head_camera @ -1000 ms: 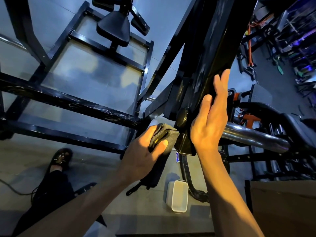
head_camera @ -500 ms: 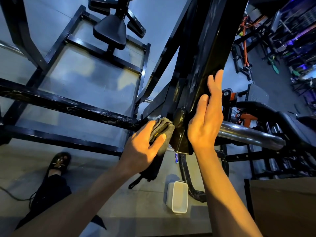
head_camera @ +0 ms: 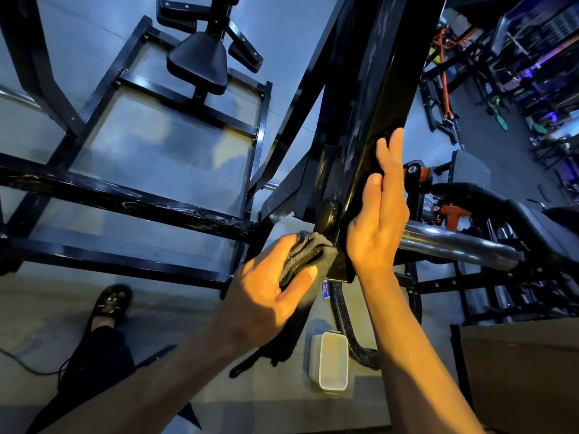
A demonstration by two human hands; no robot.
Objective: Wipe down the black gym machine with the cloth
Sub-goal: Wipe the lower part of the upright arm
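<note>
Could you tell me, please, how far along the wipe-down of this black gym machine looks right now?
Early to midway, I would judge. Done: unclear; no part reads as plainly clean. In hand: the left hand grips the grey cloth at the foot of the slanted black beam, which the right hand steadies with straight fingers. Left: the beam above shows pale smears, and the low crossbar shows white scuffs.

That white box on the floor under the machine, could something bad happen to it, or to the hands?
Maybe. The small white rectangular plastic box sits right below the wiping, so a step could kick it. The left hand bunches the grey folded cloth near the round black knob, where it might snag. The right hand lies flat on the glossy black metal beam, which looks slippery.
</note>
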